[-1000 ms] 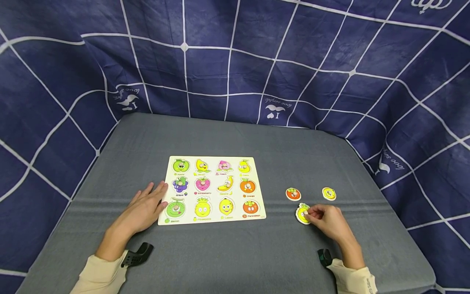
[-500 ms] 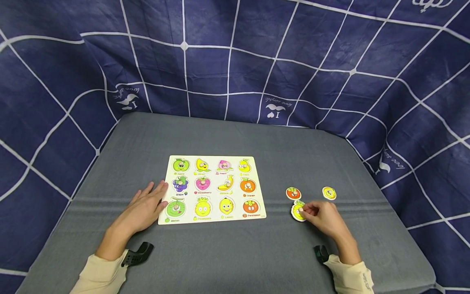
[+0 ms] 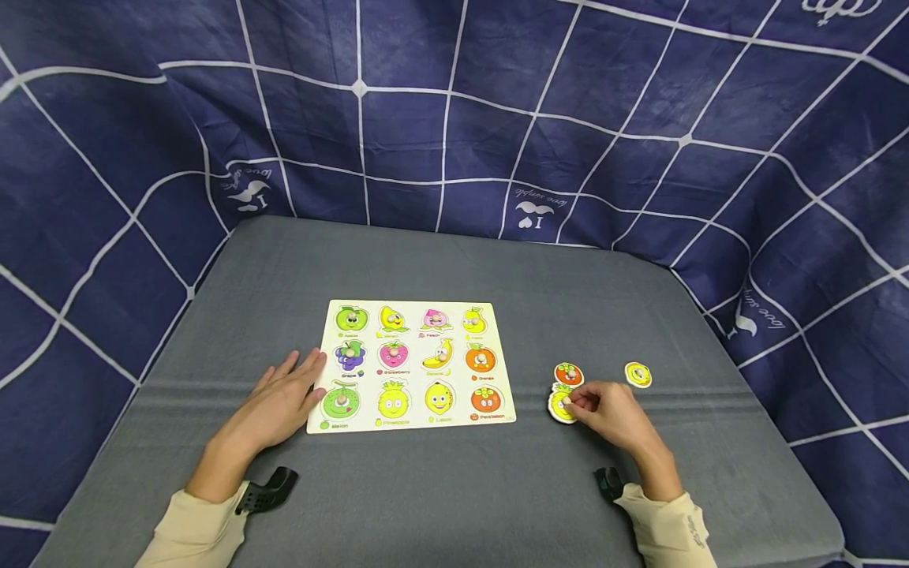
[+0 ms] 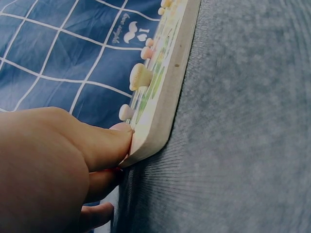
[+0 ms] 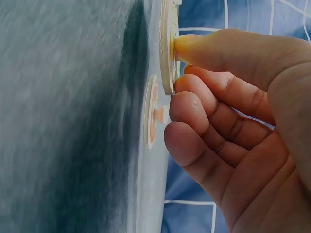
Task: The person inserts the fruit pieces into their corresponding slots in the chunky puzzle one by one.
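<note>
My right hand (image 3: pixel 611 414) pinches a pineapple puzzle piece (image 3: pixel 559 404) between thumb and fingers. In the right wrist view the pineapple piece (image 5: pixel 167 53) is off the table, with the thumb on its face. Just behind it in the head view lies a round orange-red fruit piece (image 3: pixel 569 372); a yellow round piece (image 3: pixel 637 375) lies farther right. My left hand (image 3: pixel 273 402) rests with extended fingers against the left edge of the fruit puzzle board (image 3: pixel 419 427). Up close, the left thumb (image 4: pixel 109 145) touches the corner of the board, where several knobs stand up.
The grey cloth-covered table (image 3: pixel 440 489) carries the board left of centre and the loose pieces to its right. A dark blue curtain (image 3: pixel 398 134) with white grid lines surrounds the back and sides. Each wrist wears a black band (image 3: pixel 268 491).
My right hand has moved left with the pineapple piece, which now partly overlaps the orange-red piece in the head view. My left hand and the board have stayed in place.
</note>
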A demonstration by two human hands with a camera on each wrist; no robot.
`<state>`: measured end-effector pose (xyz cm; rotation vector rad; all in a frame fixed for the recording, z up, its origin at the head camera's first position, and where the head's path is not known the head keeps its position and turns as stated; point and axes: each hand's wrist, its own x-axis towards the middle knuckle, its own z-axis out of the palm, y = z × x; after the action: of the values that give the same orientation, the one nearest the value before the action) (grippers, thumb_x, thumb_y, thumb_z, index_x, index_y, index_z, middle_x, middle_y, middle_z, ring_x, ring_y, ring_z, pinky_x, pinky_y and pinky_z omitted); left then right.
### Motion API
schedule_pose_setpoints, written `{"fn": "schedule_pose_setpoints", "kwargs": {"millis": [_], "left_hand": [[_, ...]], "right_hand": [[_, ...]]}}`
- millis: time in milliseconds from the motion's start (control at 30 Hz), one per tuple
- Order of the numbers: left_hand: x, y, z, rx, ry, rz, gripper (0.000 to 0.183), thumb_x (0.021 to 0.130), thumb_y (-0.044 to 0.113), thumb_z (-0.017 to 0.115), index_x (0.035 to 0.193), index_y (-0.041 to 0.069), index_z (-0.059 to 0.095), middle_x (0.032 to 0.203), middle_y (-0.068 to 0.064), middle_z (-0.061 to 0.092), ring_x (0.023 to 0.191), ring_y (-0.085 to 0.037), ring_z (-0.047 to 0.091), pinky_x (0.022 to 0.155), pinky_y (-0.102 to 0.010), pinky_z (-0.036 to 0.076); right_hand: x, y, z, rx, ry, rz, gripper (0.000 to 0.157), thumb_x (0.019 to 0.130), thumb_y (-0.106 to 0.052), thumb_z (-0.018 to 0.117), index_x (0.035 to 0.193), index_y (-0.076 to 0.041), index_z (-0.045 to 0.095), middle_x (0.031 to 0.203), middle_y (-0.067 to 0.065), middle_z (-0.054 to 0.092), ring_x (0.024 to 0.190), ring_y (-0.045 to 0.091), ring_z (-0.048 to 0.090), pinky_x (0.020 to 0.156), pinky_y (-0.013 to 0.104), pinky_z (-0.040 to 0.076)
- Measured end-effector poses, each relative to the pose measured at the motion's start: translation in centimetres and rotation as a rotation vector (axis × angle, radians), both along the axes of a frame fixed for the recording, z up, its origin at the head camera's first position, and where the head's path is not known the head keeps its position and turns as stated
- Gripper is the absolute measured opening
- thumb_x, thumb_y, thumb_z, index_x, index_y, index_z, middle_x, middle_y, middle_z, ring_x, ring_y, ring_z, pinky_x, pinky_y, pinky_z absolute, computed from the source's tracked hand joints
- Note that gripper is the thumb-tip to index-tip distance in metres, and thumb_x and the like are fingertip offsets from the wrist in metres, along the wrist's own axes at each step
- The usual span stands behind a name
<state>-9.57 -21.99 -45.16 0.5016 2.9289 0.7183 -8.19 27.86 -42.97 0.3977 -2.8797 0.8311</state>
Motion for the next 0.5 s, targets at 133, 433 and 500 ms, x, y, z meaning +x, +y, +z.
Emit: {"fn": "schedule_pose_setpoints", "kwargs": {"millis": [133,433,500], "left_hand": [[0.0,0.0,0.0,-0.004,-0.001,-0.002,0.057,0.100,0.016,0.056,0.148,-0.008,0.036,0.153,-0.027,0.033,0.140,-0.054,0.023,0.107,-0.071,0.017],[0.0,0.0,0.1,-0.004,0.001,-0.004,0.057,0.100,0.016,0.056,0.148,-0.008,0.036,0.153,-0.027,0.033,0.140,-0.053,0.023,0.107,-0.071,0.017],[0.0,0.0,0.1,-0.003,0.002,-0.003,0.057,0.100,0.016,0.056,0.148,-0.008,0.036,0.153,-0.027,0.033,0.140,-0.053,0.023,0.107,-0.071,0.017]], "right_hand": [[-0.3,-0.6,-0.1,0.000,0.005,0.029,0.012,0.078,-0.006,0.081,0.074,-0.012,0.071,0.064,-0.014,0.060,0.058,-0.003,0.053,0.053,0.021,0.046],[-0.9,-1.7,0.0,-0.025,0.000,0.093,0.011,0.079,-0.004,0.080,0.075,-0.011,0.072,0.065,-0.014,0.060,0.059,-0.002,0.054,0.052,0.021,0.047],[-1.1,-2.0,0.1,-0.027,-0.002,0.103,0.010,0.078,-0.004,0.080,0.076,-0.010,0.073,0.066,-0.013,0.060,0.060,-0.002,0.054,0.053,0.020,0.047]]}}
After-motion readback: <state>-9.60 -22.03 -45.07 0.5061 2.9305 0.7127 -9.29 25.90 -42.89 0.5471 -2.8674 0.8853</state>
